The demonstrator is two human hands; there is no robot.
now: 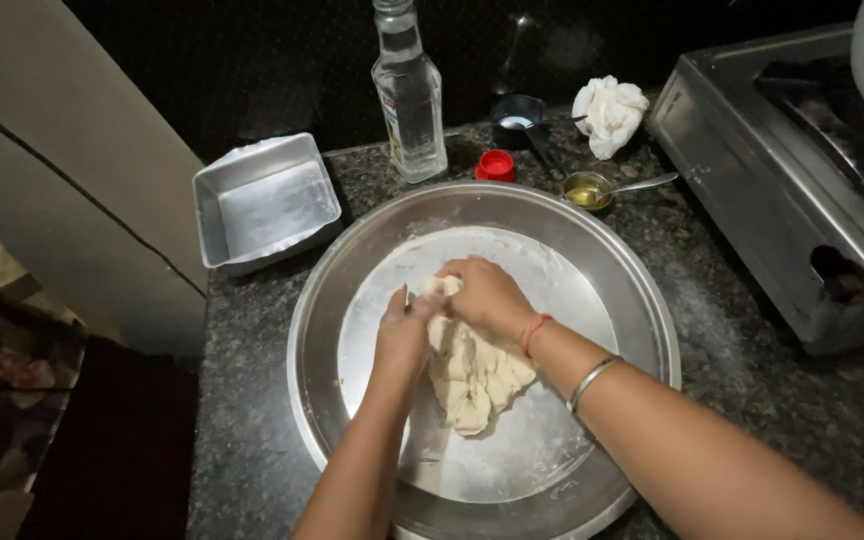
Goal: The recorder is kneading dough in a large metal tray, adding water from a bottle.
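So this is the kneading stage, I'd say: both hands are down in a big round steel tray sitting on the dark speckled tabletop, working a pale lump of dough that lies near the middle of the tray on a floury bottom. The left hand is curled narrow against the dough's upper left edge, fingers pressed into it, and the right hand is closed over the top end of the lump, gripping a fold of it. The dough looks rough and a bit torn at the lower end, so my guess is it isn't smooth yet. Next move probably calls for folding that top flap back down and pushing through with the heel of the hand, keeping the lump centred so it doesn't slide up the tray's wall. Around it: an empty square tin to the left, a clear bottle behind the tray with its red cap lying beside it, a small bowl of oil with a spoon, a crumpled white cloth, and a steel stove on the right.
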